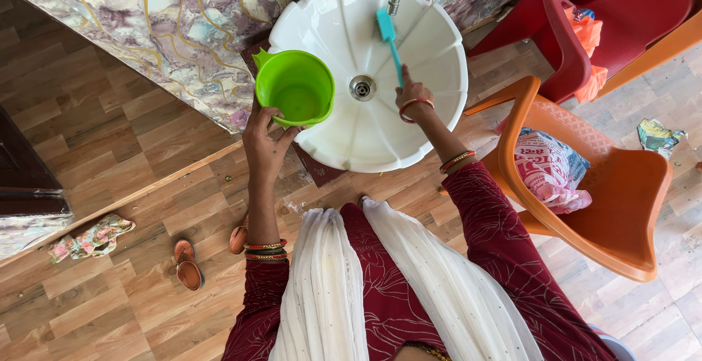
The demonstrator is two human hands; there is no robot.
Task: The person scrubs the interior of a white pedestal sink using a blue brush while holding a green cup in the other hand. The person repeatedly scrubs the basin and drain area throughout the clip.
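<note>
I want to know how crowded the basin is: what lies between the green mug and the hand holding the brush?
In the head view, only bare white basin with its metal drain lies between the green mug and the right hand.

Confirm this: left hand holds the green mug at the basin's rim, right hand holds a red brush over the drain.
Not quite: the brush is teal, not red, as the head view shows. The left hand does hold the green mug at the basin's rim, and the right hand holds the brush over the drain.

You're working in bright, even daylight with soft, faint shadows, the white basin (365,68) gleaming without harsh glare, everything sharp, though the wide lens bends the floor planks (110,288) near the edges.
</note>
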